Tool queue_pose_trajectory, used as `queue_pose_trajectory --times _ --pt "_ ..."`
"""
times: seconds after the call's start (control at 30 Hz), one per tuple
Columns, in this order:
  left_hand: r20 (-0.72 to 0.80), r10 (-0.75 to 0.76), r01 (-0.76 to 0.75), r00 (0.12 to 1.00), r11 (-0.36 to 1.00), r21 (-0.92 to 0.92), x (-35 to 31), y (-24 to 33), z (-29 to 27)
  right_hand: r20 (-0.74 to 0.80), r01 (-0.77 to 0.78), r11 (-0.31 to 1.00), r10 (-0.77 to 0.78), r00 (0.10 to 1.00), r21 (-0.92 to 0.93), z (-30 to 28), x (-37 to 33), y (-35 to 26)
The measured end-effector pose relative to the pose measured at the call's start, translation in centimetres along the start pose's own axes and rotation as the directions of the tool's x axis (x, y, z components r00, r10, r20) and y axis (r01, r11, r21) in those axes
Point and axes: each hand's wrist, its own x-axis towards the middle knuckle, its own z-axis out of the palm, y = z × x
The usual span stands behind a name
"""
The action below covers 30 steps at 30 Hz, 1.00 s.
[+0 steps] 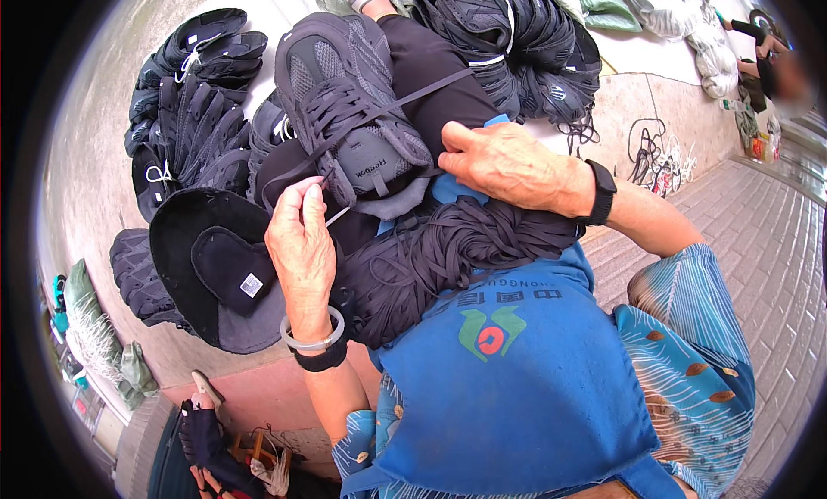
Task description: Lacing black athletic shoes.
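A dark grey shoe upper rests on my lap, toe pointing away, with a dark lace threaded through its eyelets. My left hand pinches the lace end next to the shoe's tongue. One strand of lace runs taut from the eyelets off to the right. My right hand lies on the right side of the shoe, holding it steady. A thick bundle of dark laces lies across my lap below both hands, on a blue apron.
Piles of dark shoe uppers lie at the left and at the top. A black cap sits by my left wrist. Loose cords lie on the concrete ledge. Another person sits at far right.
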Motion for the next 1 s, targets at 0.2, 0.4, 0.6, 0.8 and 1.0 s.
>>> queue_pose_trajectory --times 0.2,0.4,0.6,0.8,1.0 --pt "-0.113 0.320 -0.293 0.941 0.935 0.201 1.5 -0.1 0.2 -0.100 -0.073 0.987 0.088 0.991 0.140 -0.6 0.1 0.9" --pt "-0.089 0.096 -0.098 0.991 0.995 -0.018 2.4 -0.7 -0.2 -0.142 -0.138 0.986 0.149 0.979 0.089 -0.9 -0.3 1.3" --pt "-0.186 0.142 -0.146 0.972 0.989 -0.012 3.1 -0.4 0.7 -0.041 -0.046 0.995 0.042 0.998 -0.092 -0.3 0.7 0.1" --pt "-0.241 0.156 -0.176 0.958 0.982 -0.062 3.5 -1.0 1.1 0.103 -0.073 0.997 0.076 0.992 -0.031 0.2 1.5 -0.2" --pt "-0.210 0.162 -0.186 0.964 0.978 -0.099 3.9 -1.4 0.9 -0.123 -0.110 0.989 0.123 0.985 0.103 0.0 1.3 0.8"
